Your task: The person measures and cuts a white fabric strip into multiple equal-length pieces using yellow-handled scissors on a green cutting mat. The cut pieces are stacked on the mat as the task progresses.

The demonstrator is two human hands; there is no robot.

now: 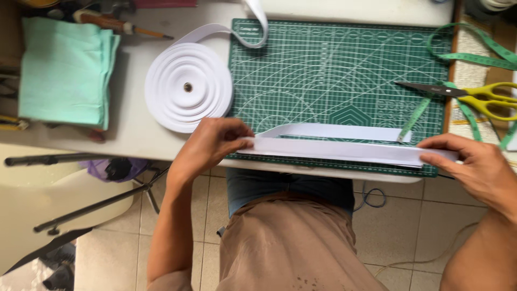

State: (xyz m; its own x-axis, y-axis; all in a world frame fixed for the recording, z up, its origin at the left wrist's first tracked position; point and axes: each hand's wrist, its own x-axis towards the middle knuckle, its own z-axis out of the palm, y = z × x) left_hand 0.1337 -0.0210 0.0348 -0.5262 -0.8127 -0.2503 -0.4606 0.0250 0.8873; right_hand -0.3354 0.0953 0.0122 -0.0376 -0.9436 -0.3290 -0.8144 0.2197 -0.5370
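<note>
Both hands, left hand (212,141) and right hand (476,164), stretch white ribbon (334,150) over green cutting mat (334,70).

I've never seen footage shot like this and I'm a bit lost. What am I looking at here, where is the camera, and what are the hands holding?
The camera sits on a person's head and looks down, so you see their own arms and lap. The left hand and right hand each pinch one end of a folded white strip, stretched along the near edge of a green cutting mat. On the table also lie a big roll of white tape, yellow-handled scissors, a green measuring tape and folded mint-green cloth.
</note>
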